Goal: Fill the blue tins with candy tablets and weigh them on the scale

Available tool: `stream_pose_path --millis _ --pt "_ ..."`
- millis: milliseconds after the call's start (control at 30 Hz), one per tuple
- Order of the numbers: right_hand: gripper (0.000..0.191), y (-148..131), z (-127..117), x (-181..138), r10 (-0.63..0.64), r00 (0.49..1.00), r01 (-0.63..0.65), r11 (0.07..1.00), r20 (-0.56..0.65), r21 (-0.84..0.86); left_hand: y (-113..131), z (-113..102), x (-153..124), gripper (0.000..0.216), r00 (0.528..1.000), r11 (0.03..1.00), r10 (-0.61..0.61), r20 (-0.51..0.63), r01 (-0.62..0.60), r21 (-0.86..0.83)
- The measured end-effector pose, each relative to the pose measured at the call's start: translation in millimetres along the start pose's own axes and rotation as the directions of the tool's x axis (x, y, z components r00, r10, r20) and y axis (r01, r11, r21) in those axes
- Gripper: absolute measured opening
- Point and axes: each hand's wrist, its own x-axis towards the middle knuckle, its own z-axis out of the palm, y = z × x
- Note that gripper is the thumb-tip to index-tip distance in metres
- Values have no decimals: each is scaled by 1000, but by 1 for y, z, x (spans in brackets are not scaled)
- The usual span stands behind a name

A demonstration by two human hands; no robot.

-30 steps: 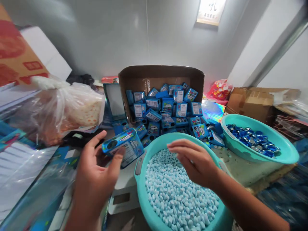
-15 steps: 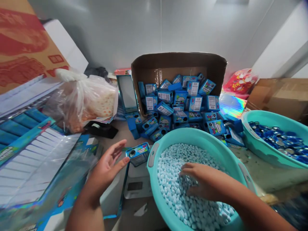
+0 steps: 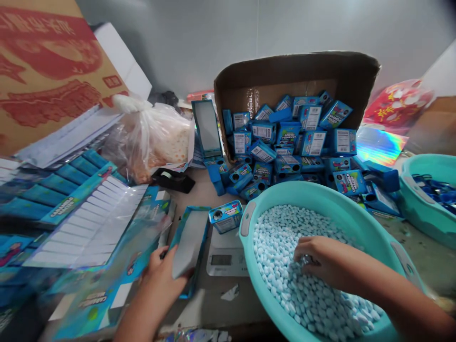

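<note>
My right hand [image 3: 317,261] reaches into the turquoise tub [image 3: 383,228], its fingers curled round a small shiny thing [image 3: 307,260] that I cannot make out, pressed among pale blue candies [image 3: 278,242]. My left hand [image 3: 162,275] rests at the near end of a shallow blue cardboard tray [image 3: 190,237], thumb and fingers spread over it. Right of that tray, a small blue candy box [image 3: 225,216] sits on a white kitchen scale [image 3: 230,263].
Behind the tub, a carton [image 3: 295,71] on its side spills several blue boxes. Another turquoise tub [image 3: 423,204] with blue shiny pieces stands at right. A black tape dispenser [image 3: 174,180], a knotted plastic bag [image 3: 153,137] and stacked printed packaging [image 3: 92,223] lie at left.
My left hand has moved away from the candy box on the scale, down to the tray. My right hand stays in the candies with its fingers more closed. The view has shifted left.
</note>
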Motion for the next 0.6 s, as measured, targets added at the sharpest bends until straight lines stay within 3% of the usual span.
stream_pose_path --millis 133,300,367,433,500,600 --pt "18 7 2 1 -20 999 20 1000 -40 12 20 4 -5 58 992 990 17 -122 0 141" --pt "17 17 5 4 -23 997 24 1000 -73 0 29 13 -7 54 986 995 -17 -165 32 90" --pt "17 17 6 4 -6 997 7 1000 -72 2 31 13 -6 48 969 999 4 -248 6 43" --pt "16 18 6 3 5 997 -5 1000 -77 0 33 10 -5 41 916 996 70 -395 -84 -20" --pt "15 18 6 2 13 996 -15 1000 -92 -16 37 5 -4 34 827 968 154 -541 -236 -85" --pt "18 17 6 0 43 993 -47 998 -110 -33 49 -6 -3 20 693 852 279 -665 -498 -162"
